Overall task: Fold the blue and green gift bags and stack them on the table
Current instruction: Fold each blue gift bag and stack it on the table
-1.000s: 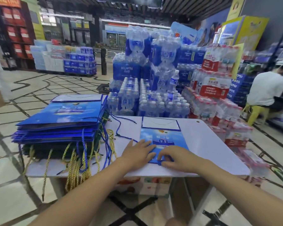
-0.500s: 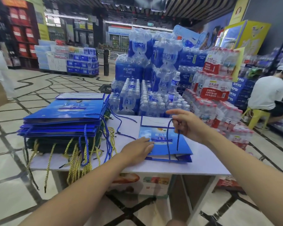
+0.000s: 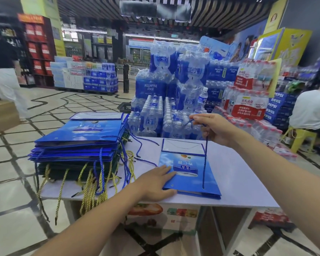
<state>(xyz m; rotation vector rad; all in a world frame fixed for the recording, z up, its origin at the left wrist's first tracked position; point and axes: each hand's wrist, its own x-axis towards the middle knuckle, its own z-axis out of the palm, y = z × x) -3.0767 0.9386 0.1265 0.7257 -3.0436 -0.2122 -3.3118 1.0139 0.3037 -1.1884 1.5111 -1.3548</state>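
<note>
A flattened blue gift bag [image 3: 190, 174] lies on the white tabletop [image 3: 238, 182] in front of the person, printed face up, its white-lined fold at the far end and its open edge close to the near edge of the tabletop. The left hand [image 3: 155, 182] rests on the bag's near left corner, its fingers [image 3: 165, 169] straight and laid flat across the print, the thumb along the near edge. The right hand [image 3: 213, 129] is raised above the far end of the bag, its fingers curled and pinching the blue cord handle [image 3: 205, 159], which hangs taut from that grip down to a hole by the bag's near edge; where the cord's other end goes is hard to make out. To the left, well apart from this bag, a stack of folded bags [image 3: 78, 141] sits on the same tabletop, blue ones on top and darker ones, seemingly green, beneath, with gold cords [image 3: 90, 191] and blue cords dangling over the near edge. Behind the tabletop stand shrink-wrapped packs of water bottles [image 3: 151, 115]. At the far right a person in a white shirt [image 3: 310, 111] sits on a yellow stool [image 3: 299, 137].
</note>
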